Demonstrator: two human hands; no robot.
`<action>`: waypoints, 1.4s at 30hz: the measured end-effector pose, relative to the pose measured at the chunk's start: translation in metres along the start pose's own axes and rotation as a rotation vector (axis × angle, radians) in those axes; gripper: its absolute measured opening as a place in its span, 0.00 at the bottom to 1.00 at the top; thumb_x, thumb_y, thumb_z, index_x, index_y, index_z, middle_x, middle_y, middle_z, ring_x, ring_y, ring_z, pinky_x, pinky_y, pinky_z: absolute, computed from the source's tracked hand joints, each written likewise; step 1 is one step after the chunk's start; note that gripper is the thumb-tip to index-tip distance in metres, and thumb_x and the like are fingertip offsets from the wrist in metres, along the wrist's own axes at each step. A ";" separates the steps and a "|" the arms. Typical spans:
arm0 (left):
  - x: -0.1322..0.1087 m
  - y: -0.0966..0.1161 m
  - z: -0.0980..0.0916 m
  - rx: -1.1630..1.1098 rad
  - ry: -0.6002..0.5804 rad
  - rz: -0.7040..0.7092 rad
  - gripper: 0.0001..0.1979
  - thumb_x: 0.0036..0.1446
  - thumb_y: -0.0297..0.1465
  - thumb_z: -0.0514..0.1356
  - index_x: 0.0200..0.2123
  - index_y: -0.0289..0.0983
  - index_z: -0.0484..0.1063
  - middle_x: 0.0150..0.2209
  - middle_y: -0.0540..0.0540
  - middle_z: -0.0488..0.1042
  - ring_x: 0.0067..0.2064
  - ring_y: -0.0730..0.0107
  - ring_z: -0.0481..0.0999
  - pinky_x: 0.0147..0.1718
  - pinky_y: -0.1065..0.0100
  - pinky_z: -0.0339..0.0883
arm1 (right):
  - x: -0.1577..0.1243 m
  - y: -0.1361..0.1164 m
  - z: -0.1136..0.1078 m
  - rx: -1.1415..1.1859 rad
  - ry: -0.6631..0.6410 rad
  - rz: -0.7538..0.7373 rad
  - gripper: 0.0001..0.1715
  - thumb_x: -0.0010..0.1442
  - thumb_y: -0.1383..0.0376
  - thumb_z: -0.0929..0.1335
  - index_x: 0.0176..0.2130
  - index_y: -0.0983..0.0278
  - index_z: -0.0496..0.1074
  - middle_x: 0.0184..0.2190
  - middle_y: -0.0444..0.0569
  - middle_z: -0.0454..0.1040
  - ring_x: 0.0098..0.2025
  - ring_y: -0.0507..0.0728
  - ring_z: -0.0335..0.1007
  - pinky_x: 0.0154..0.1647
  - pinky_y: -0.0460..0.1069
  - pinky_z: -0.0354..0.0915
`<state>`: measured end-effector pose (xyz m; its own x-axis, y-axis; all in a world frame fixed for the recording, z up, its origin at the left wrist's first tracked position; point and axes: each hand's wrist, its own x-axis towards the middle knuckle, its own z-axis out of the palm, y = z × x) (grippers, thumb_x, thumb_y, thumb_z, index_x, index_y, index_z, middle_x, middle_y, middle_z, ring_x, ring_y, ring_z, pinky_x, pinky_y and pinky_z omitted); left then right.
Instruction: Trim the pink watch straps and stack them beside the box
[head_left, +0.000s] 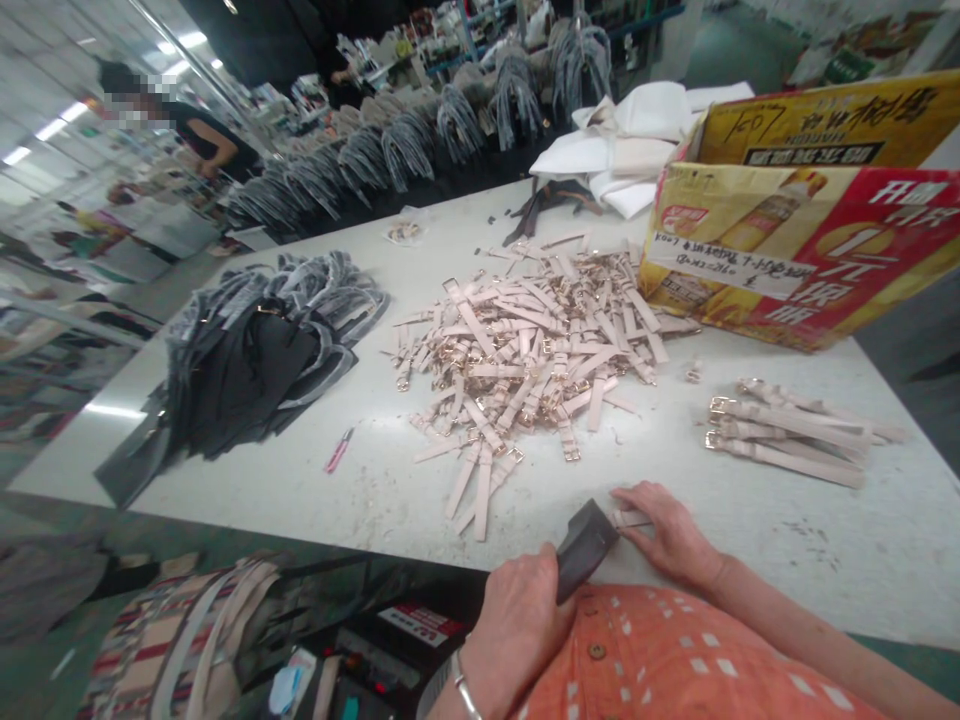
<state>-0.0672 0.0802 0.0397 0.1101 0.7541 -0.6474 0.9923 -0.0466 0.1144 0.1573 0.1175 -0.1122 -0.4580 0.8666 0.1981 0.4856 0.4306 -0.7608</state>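
Note:
My left hand (521, 610) is wrapped round a dark grey tool or piece (587, 550) at the table's front edge. Just right of its tip, my right hand (667, 530) pinches a small pale strap (631, 518) that reaches the dark thing's end. Whether the two are joined is too small to tell. Beyond my hands lies a large loose pile of pale pink buckled straps (525, 340). A smaller group of the same straps (802, 435) lies side by side at the right.
A yellow and red carton (750, 230) stands at the back right, beside white sheets (626, 140). Dark grey pieces (255, 350) are heaped on the left, near a pink cutter (340, 450). A person (195, 135) is in the far left background.

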 end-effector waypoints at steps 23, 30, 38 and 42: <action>0.005 -0.008 0.006 -0.079 -0.006 -0.070 0.13 0.57 0.38 0.49 0.39 0.38 0.69 0.37 0.43 0.76 0.39 0.61 0.76 0.34 0.67 0.64 | 0.007 -0.006 -0.005 0.002 -0.035 -0.025 0.12 0.60 0.65 0.65 0.45 0.63 0.69 0.38 0.54 0.72 0.42 0.61 0.67 0.43 0.57 0.65; 0.014 -0.010 0.015 -0.141 0.054 -0.105 0.18 0.58 0.43 0.49 0.41 0.37 0.70 0.38 0.42 0.76 0.41 0.60 0.75 0.35 0.67 0.64 | 0.010 0.002 -0.002 -0.015 -0.053 -0.014 0.08 0.60 0.63 0.65 0.40 0.62 0.71 0.35 0.51 0.73 0.40 0.59 0.67 0.42 0.55 0.65; 0.006 -0.017 0.021 -0.158 0.079 -0.153 0.18 0.58 0.43 0.50 0.40 0.37 0.69 0.38 0.42 0.76 0.40 0.62 0.75 0.36 0.68 0.63 | 0.005 0.001 0.003 -0.129 0.030 0.005 0.14 0.61 0.62 0.64 0.46 0.63 0.69 0.39 0.53 0.72 0.42 0.61 0.67 0.44 0.56 0.64; 0.002 -0.021 0.018 -0.163 0.073 -0.171 0.17 0.57 0.43 0.51 0.39 0.37 0.69 0.38 0.43 0.76 0.40 0.62 0.75 0.35 0.69 0.62 | 0.008 -0.005 0.002 -0.288 0.071 0.081 0.10 0.61 0.59 0.65 0.37 0.62 0.71 0.32 0.51 0.72 0.36 0.60 0.66 0.38 0.54 0.60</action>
<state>-0.0868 0.0704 0.0226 -0.0688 0.7877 -0.6122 0.9734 0.1873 0.1316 0.1498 0.1223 -0.1081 -0.3609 0.9122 0.1941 0.7144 0.4041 -0.5712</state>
